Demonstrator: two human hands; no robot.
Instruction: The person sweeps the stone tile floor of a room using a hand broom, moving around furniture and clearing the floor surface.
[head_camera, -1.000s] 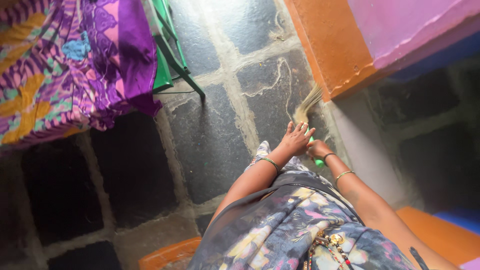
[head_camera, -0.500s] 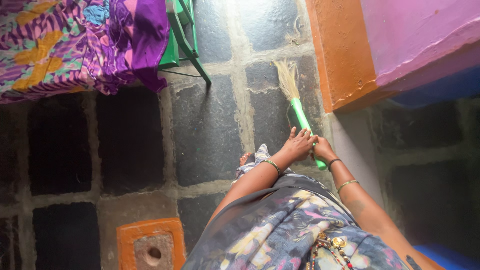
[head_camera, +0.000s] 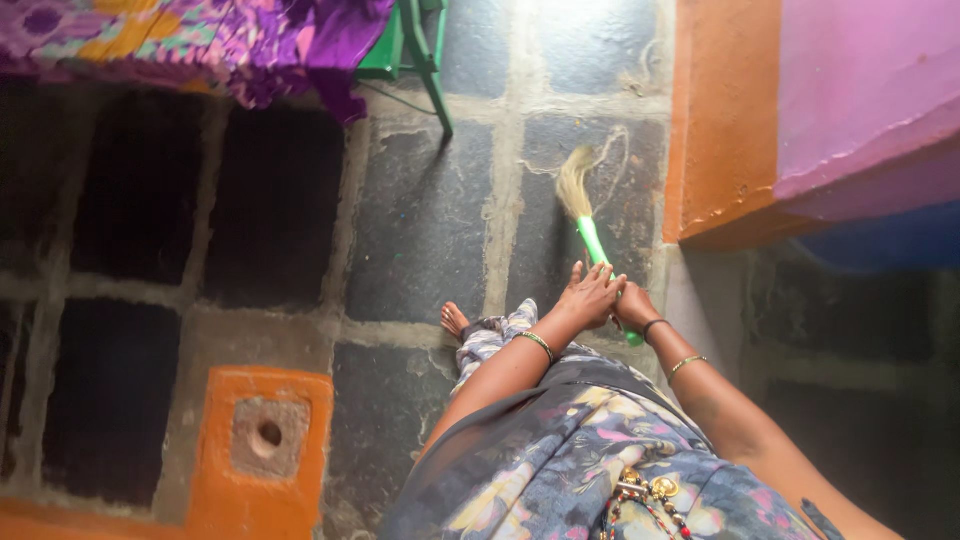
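Note:
A broom with a green handle (head_camera: 593, 240) and pale straw bristles (head_camera: 574, 182) reaches out over the dark stone floor in front of me. My left hand (head_camera: 590, 296) lies over the handle with its fingers curled on it. My right hand (head_camera: 632, 305) grips the handle just behind, near its lower end. The bristle tips rest on a floor slab by a line of swept dust. My bare foot (head_camera: 455, 320) shows under the flowered cloth of my dress.
An orange and pink wall step (head_camera: 730, 120) stands close to the right of the broom. A green metal chair leg (head_camera: 436, 75) and a purple patterned cloth (head_camera: 250, 35) are at the top left. An orange-edged floor block with a round hole (head_camera: 265, 437) lies at lower left.
The broom has swung from beside the orange step leftward over the slab, then drawn back toward me. The view has shifted, bringing my foot and the orange floor block into sight.

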